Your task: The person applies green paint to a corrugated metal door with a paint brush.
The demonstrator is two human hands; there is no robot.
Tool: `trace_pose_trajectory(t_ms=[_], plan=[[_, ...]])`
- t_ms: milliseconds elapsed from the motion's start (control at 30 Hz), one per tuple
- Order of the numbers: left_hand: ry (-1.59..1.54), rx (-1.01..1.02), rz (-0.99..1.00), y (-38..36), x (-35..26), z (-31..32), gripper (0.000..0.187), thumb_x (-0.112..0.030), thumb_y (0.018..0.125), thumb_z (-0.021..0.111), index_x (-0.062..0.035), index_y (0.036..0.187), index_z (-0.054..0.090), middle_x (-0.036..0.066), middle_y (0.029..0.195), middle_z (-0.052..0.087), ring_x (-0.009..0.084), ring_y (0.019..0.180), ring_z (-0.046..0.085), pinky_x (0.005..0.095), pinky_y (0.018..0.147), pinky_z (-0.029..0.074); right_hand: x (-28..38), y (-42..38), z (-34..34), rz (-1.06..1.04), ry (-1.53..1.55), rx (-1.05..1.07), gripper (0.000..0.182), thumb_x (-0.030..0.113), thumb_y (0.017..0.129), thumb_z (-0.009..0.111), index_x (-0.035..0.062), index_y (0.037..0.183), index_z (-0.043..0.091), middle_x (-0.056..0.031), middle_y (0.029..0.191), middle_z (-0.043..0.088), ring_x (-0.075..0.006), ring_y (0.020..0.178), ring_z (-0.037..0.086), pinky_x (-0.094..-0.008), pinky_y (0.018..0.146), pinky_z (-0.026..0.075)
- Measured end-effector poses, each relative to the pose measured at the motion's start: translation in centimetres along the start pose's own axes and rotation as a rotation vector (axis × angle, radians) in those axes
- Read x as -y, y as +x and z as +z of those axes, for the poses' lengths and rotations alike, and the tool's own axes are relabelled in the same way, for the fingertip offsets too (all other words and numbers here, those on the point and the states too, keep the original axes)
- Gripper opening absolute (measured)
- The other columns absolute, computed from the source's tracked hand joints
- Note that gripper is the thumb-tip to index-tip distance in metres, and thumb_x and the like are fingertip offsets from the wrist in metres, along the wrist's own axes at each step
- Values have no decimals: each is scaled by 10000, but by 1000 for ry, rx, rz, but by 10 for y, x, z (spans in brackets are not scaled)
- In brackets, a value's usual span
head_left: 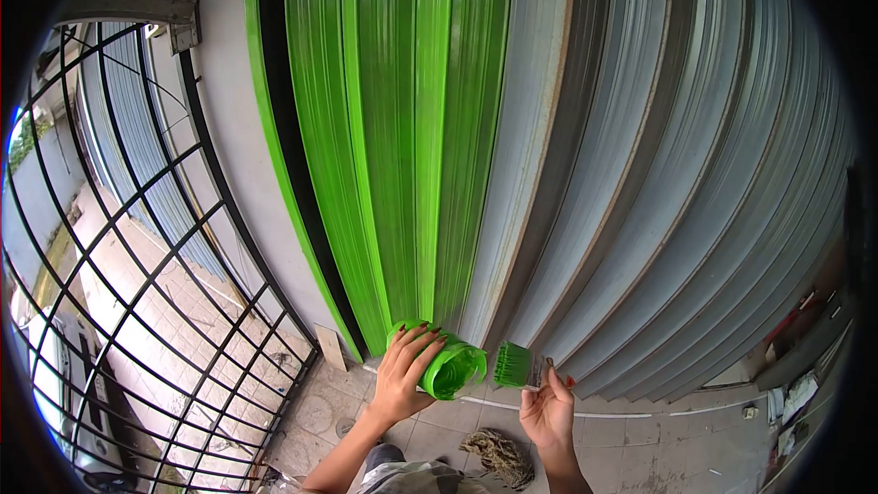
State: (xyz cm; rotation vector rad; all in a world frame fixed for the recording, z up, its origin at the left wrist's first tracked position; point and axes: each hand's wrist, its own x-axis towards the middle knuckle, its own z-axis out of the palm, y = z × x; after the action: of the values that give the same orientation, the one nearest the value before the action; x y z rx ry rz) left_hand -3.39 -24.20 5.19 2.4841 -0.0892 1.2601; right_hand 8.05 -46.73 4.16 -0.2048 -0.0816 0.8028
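My left hand is wrapped round a tub of green paint, tipped so that its open, paint-smeared mouth faces right. Beside it, my right hand grips a wide paintbrush whose bristles are coated in green and point left, towards the tub but apart from it. In front of both hands rises a ribbed metal shutter. Its left panels are covered in glossy green paint, with streaks. Further right, the folds are bare grey with rust-brown edges.
A black metal grille stands on the left, with a parked vehicle beyond it. A crumpled cloth lies on the tiled floor near my feet. A small board leans at the wall's base.
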Motion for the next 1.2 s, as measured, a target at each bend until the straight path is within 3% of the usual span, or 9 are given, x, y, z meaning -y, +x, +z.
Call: trace_pose_trajectory(t_ms=[100, 333, 433, 567, 600, 667, 967, 1100, 1200], plan=[[-149, -61, -13, -1, -1, -1, 775, -207, 535, 881, -17, 1209, 548, 175, 1222, 568, 361, 1191, 530, 489, 1031, 401, 8, -4, 4, -103, 102, -28, 213, 141, 972, 493, 51, 1095, 641, -119, 1069, 689, -226, 945, 687, -370, 800, 613], [-1368, 148, -323, -29, 70, 0, 1038, -311, 436, 957, -14, 1305, 472, 141, 1266, 552, 278, 1159, 542, 430, 1002, 417, 27, -12, -28, -239, 126, -121, 232, 176, 983, 498, 36, 1081, 656, -91, 1060, 695, -200, 963, 681, -319, 844, 592], [-1825, 37, -258, 11, 41, -5, 888, -501, 463, 885, -91, 1165, 528, 75, 942, 556, 285, 874, 585, 447, 836, 455, 28, -18, -38, -267, 136, -177, 237, 185, 983, 502, 29, 1078, 653, -109, 1043, 696, -210, 954, 684, -303, 826, 597], [-2106, -36, -186, 24, 38, -7, 460, -464, 748, 719, -135, 1017, 542, 44, 802, 509, 223, 690, 527, 348, 603, 405, 28, -24, -48, -270, 151, -215, 219, 177, 979, 510, 42, 1056, 665, -92, 1032, 701, -195, 936, 687, -303, 820, 597], [-2165, -27, -135, 25, 43, -6, 602, -538, 653, 774, -127, 1025, 541, 45, 817, 523, 220, 706, 539, 338, 612, 415, 28, -25, -51, -262, 146, -214, 208, 167, 976, 514, 52, 1048, 671, -67, 1044, 702, -182, 950, 682, -311, 831, 594], [-2207, -102, -189, 25, 41, -11, 121, -266, 937, 538, -148, 914, 524, 29, 724, 496, 201, 626, 509, 332, 569, 399, 28, -27, -55, -251, 147, -208, 198, 156, 973, 517, 62, 1043, 677, -41, 1059, 702, -168, 965, 676, -320, 843, 589], [-2245, -79, -132, 24, 53, -8, 221, -322, 929, 549, -116, 851, 530, 51, 701, 535, 205, 566, 516, 321, 492, 410, 22, -24, -57, -254, 157, -223, 211, 161, 977, 509, 46, 1059, 667, -63, 1058, 699, -176, 957, 679, -304, 841, 589], [-1980, 25, -126, 25, 63, -15, 399, -464, 884, 569, -66, 876, 555, 96, 707, 552, 232, 577, 541, 315, 536, 465, 17, -16, -52, -347, 199, -286, 223, 163, 970, 525, 23, 1090, 652, -95, 1052, 696, -190, 971, 676, -278, 840, 585], [-1435, 284, -254, 21, 84, -32, 694, -416, 548, 829, -18, 1053, 569, 121, 929, 601, 254, 824, 612, 346, 722, 501, 15, -9, -57, -397, 224, -270, 216, 148, 962, 538, 15, 1091, 649, -92, 1062, 695, -182, 987, 671, -277, 862, 576]])
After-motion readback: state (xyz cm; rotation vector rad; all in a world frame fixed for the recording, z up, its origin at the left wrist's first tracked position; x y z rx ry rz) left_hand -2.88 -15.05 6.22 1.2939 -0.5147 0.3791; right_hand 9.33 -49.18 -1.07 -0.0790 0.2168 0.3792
